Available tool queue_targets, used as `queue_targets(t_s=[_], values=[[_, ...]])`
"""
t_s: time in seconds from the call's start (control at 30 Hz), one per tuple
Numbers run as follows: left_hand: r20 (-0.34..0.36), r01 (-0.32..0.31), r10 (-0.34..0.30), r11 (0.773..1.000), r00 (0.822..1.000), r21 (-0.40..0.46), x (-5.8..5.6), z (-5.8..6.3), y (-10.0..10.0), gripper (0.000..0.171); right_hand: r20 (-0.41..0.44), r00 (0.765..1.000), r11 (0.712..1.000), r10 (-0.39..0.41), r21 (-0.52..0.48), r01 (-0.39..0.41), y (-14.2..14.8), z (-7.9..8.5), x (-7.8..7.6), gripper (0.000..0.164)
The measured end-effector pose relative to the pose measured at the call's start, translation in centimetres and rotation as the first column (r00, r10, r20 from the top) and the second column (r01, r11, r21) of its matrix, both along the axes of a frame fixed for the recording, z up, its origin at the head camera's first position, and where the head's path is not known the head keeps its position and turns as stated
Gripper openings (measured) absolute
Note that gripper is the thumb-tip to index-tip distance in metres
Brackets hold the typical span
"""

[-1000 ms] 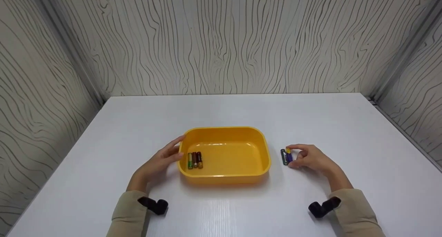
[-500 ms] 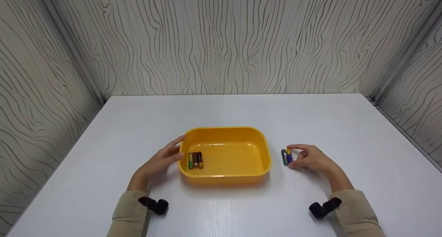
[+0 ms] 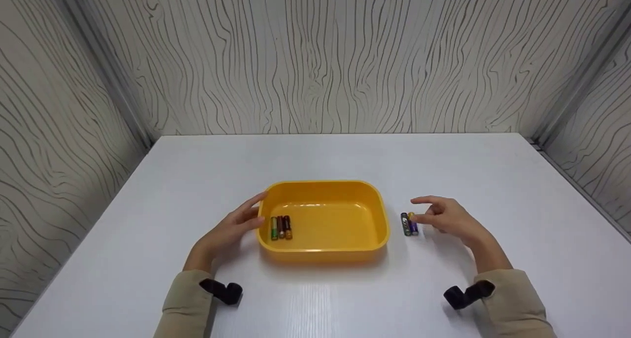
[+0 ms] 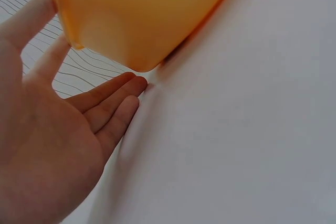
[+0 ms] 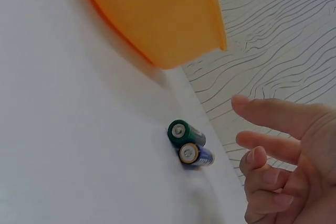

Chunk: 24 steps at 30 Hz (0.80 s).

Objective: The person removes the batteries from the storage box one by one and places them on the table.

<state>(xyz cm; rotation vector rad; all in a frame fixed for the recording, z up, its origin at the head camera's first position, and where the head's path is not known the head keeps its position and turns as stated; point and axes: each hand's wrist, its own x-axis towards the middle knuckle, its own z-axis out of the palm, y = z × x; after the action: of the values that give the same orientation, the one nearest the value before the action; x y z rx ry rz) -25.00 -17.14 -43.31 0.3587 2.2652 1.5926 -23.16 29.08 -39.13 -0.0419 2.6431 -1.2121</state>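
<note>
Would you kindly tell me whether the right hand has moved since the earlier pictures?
Yes: in the head view, the right hand has shifted slightly upward, toward the back edge of the white table.

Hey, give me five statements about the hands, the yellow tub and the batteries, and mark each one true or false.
1. Three batteries lie inside the yellow tub. True.
2. In the head view, they lie at the tub's right end. False: they are near its left end.
3. The left hand touches the tub. True.
4. A green battery and a blue-and-gold battery lie side by side near the right hand. True.
5. The right hand grips both of those. False: it holds nothing.
</note>
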Motion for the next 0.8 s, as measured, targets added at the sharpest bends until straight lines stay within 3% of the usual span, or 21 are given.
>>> queue_targets(t_s=[0.5, 0.8], values=[[-0.001, 0.013, -0.013, 1.0, 1.0, 0.003, -0.1, 0.0, 0.0, 0.06, -0.101, 0.99, 0.995, 0.097, 0.006, -0.097, -3.9, 3.4, 0.4, 0.05], [0.003, 0.008, -0.008, 1.0, 1.0, 0.003, 0.0, 0.1, -0.1, 0.059, -0.131, 0.976, 0.984, 0.176, -0.003, -0.178, -6.0, 4.3, -0.1, 0.044]])
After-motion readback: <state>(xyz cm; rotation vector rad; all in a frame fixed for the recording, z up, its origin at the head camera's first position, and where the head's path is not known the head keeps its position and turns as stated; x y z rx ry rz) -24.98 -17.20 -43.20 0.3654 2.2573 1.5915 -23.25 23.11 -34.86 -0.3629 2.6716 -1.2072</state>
